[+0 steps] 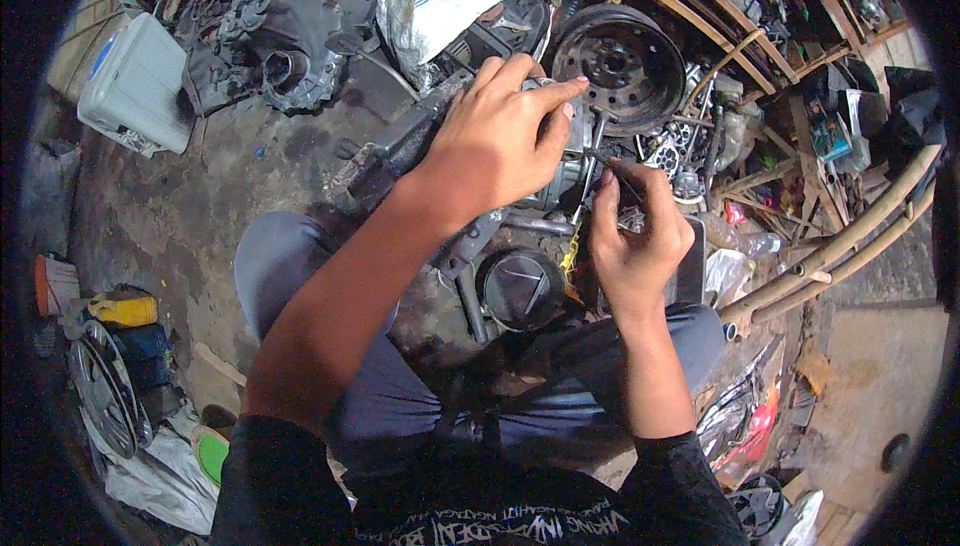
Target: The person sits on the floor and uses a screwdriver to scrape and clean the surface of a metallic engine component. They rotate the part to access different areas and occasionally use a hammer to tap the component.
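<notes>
A grey, ribbed, rounded metal machine part (566, 178) sits in front of me, partly hidden under my hands. My left hand (500, 131) lies over its top, fingers bent round the far side, with index finger and thumb stretched to the right. Close to the part's right side, my right hand (640, 231) is closed in a pinch on a thin dark piece (600, 155), whose kind I cannot make out. A slim shiny metal rod (583, 191) runs along that side, between the part and my right fingers.
Behind stands a black wheel rim (620, 66). A large gearcase (290, 26) and a grey box (140, 86) are at far left. Near my knees lie a round dark tray (521, 291) and a metal tube (470, 306). Bamboo poles (830, 246) cross the right side.
</notes>
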### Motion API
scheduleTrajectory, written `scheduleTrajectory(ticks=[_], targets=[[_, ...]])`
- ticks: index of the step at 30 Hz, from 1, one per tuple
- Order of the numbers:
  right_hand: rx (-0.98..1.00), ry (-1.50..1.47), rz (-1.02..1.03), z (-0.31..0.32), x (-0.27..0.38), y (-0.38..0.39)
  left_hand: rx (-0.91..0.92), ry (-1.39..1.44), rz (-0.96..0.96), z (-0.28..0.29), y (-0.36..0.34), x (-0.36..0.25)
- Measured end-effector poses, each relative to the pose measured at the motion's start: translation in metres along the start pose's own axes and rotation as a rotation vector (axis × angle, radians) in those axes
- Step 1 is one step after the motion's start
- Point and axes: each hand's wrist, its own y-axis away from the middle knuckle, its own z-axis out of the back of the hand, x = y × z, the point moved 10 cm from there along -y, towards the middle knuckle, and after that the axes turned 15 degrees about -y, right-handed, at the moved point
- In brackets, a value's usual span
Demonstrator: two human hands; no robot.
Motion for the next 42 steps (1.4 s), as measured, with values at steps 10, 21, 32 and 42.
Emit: scheduleTrajectory(ticks=[10, 21, 32, 42], targets=[[0.101, 0.056, 0.106, -0.021, 0.008, 0.005, -0.041, -0.006, 0.018, -0.001, -0.001, 0.002], [0.148, 0.060, -0.041, -0.025, -0.004, 0.007, -0.057, -0.078, 0.112, -0.003, -0.005, 0.006], [0.011, 0.090, 0.053, -0.042, -0.010, -0.001, 0.007, 0.012, 0.211, -0.010, -0.011, 0.032], [-0.002, 0.100, 0.010, -0.047, -0.021, -0.003, 0.036, 0.047, 0.311, -0.017, -0.013, 0.049]])
